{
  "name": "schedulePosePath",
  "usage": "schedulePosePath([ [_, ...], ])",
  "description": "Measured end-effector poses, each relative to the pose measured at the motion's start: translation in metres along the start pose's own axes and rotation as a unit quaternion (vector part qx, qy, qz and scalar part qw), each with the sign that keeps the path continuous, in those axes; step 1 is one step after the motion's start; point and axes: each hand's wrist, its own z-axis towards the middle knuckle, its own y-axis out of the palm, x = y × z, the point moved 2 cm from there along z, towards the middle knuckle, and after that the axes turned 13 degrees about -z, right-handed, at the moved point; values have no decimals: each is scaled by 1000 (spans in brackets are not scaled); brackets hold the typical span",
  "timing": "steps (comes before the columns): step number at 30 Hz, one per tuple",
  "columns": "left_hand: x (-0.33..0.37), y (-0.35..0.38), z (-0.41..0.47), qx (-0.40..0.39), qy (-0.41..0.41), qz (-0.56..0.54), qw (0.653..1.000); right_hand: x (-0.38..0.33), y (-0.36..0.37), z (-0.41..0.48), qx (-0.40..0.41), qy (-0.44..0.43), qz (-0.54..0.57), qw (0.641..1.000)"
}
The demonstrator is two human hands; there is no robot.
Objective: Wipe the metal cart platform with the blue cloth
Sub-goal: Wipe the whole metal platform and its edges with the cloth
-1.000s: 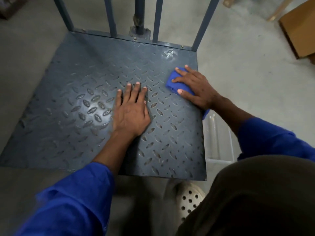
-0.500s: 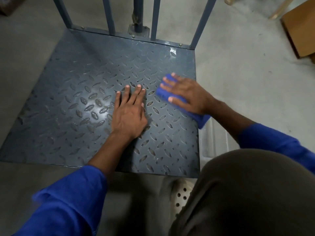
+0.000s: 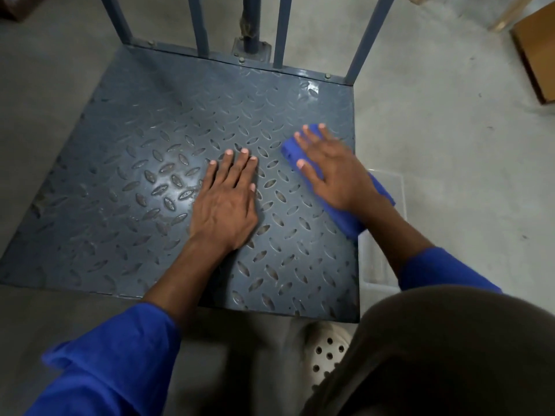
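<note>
**A:** On the right edge of the cart platform [image 3: 144, 124], about midway along it, lies the blue cloth [image 3: 348, 220]. It is spread on the tread plate, and its near end reaches past that edge.

**B:** What has hold of it?

**A:** The right grip [image 3: 333, 172] presses down on it with fingers straight and apart, not curled round it. The thumb tip sits on the cloth's inner side.

**B:** And the other one?

**A:** The left grip [image 3: 225, 205] lies palm down on the platform's middle, fingers straight and close together, holding nothing. It is near the cloth but apart from it.

**B:** What stands around the platform?

**A:** At its far edge, blue-grey upright bars [image 3: 199, 22] rise from a bolted rail. Just beside its right edge, under the right forearm, is a clear plastic bin [image 3: 381, 265]. Off its near edge are a white perforated shoe [image 3: 327, 352] and a dark trouser knee [image 3: 450, 355]. Both forearms come out of blue sleeves [image 3: 114, 361]. Well beyond its far right corner, a cardboard box [image 3: 537, 49] sits on the concrete floor [image 3: 450, 145].
</note>
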Motion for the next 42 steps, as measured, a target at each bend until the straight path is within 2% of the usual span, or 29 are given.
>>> schedulePosePath([
  [2,0,1,0,-1,-5,2,1000,3,2,4,-6,103,-24,994],
  [3,0,1,0,-1,-7,3,1000,-7,1,-5,-10,117,-33,993],
  [7,-2,-1,-4,11,-27,0,1000,-74,-16,-82,-32,1,-19,999],
  [10,-5,-1,-7,4,-26,3,1000,-72,-22,-100,-17,-29,17,999],
  [14,-12,-4,-11,-21,8,20,1000,-40,-16,-58,52,-20,103,993],
  [17,-18,-7,-23,-22,48,39,998,-24,-17,-39,75,59,145,985],
  [18,-19,-7,-27,-25,59,43,997,-24,-17,-40,77,52,144,985],
  [21,-28,-13,-39,-40,86,41,995,-30,-10,-63,15,-60,65,996],
  [22,-33,-17,-44,-45,98,41,993,-31,-8,-72,0,-71,34,997],
  [26,-53,-31,-61,-49,114,45,991,-49,-14,-105,-11,7,5,1000],
  [29,-55,-32,-63,-46,99,57,992,-90,-20,-124,-70,-34,-16,997],
  [33,-49,-30,-61,-33,89,51,994,-103,-22,-129,-79,-83,-45,992],
  [35,-46,-28,-60,-31,76,44,996,-87,-20,-112,-79,-31,-33,996],
  [37,-44,-27,-60,-31,68,41,996,-76,-18,-94,-70,56,-23,996],
  [39,-43,-27,-59,-28,65,36,997,-87,-16,-85,-56,128,-26,990],
  [42,-43,-26,-59,-19,65,30,997,-118,-16,-91,-53,120,-7,991],
])
